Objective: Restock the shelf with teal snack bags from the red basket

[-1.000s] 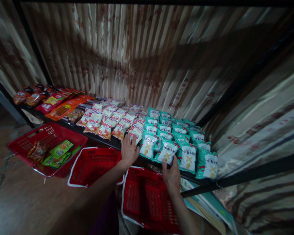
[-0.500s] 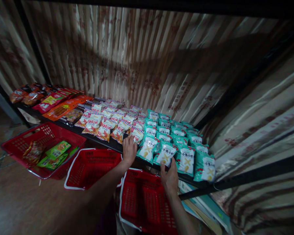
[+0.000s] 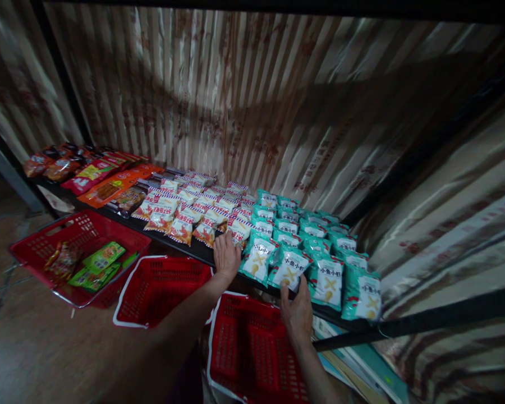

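Observation:
Rows of teal snack bags (image 3: 289, 268) with white labels stand on the right part of a low black shelf (image 3: 185, 247). To their left are white-and-orange snack bags (image 3: 238, 229) with striped tops. My left hand (image 3: 227, 257) rests at the shelf's front edge, its fingers stretched against the lower part of the nearest white-and-orange bag. My right hand (image 3: 298, 308) is at the bottom of a front teal bag, thumb and fingers apart and touching its lower edge. Neither hand is wrapped round a bag.
Below the shelf stand red baskets: one (image 3: 33, 238) holds green packets (image 3: 103, 257) and another pack, one (image 3: 128, 292) is in the middle, one (image 3: 214, 342) under my arms. Orange and pink packs (image 3: 109, 188) lie farther left. A curtain (image 3: 244, 112) hangs behind; black bars frame the shelf.
The whole view has shifted slightly, so the shelf and baskets appear a little farther right. Both hands stay at the same bags, with no clear change in the bags' arrangement.

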A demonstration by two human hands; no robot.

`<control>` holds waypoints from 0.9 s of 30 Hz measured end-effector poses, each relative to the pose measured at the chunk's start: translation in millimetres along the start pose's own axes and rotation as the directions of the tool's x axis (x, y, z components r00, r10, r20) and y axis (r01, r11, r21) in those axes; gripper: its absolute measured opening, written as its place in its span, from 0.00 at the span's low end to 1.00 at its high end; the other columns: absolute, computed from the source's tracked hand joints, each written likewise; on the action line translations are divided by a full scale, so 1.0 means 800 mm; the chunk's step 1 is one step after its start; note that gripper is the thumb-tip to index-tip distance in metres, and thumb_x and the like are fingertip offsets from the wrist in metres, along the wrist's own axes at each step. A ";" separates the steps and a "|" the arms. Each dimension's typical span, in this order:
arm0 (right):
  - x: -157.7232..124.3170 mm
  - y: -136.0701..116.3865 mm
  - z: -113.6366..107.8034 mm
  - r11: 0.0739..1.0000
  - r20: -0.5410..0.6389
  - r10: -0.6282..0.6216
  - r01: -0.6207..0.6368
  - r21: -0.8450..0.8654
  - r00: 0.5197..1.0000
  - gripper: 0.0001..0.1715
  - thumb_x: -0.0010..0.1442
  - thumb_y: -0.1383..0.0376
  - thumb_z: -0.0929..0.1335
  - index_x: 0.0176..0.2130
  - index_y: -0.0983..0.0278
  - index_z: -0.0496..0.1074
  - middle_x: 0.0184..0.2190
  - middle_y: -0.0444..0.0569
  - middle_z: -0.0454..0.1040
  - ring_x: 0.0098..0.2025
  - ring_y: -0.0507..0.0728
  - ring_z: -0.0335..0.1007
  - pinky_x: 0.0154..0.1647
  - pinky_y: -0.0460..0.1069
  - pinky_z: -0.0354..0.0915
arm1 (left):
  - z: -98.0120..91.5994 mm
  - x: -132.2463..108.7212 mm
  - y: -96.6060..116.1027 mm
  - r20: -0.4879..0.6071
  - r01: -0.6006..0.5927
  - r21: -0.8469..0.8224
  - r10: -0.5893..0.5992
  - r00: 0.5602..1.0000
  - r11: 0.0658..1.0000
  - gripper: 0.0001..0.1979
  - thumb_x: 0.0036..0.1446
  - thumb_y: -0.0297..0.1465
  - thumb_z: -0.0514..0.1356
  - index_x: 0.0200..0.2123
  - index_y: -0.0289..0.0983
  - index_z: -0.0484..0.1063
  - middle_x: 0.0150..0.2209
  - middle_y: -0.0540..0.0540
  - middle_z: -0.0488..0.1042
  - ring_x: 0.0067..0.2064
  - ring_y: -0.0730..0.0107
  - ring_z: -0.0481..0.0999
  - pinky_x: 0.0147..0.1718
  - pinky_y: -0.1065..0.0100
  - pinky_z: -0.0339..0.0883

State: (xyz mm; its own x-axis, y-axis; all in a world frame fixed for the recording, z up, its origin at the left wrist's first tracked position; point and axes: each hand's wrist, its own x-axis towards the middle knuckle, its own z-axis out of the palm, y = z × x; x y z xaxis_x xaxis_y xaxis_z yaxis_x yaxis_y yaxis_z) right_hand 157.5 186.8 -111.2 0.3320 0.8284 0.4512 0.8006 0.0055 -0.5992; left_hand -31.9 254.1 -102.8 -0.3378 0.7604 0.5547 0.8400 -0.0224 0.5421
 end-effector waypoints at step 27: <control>0.004 -0.004 0.002 0.996 0.022 0.039 -0.037 -0.081 0.999 0.50 0.56 0.41 0.54 0.61 0.77 0.56 0.56 0.70 0.64 0.53 0.71 0.64 0.50 0.62 0.62 | -0.031 0.048 -0.072 -0.055 0.047 0.198 -0.036 0.998 0.979 0.26 0.60 0.34 0.53 0.61 0.36 0.57 0.50 0.36 0.68 0.49 0.53 0.67 0.47 0.54 0.62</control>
State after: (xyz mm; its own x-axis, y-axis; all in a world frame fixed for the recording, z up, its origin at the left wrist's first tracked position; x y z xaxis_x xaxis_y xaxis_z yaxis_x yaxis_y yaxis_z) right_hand 155.3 190.4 -108.7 0.3516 0.8400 0.4132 0.8255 -0.0701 -0.5600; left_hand -103.7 268.2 -97.3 -0.3909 0.7238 0.5686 0.8908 0.1420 0.4316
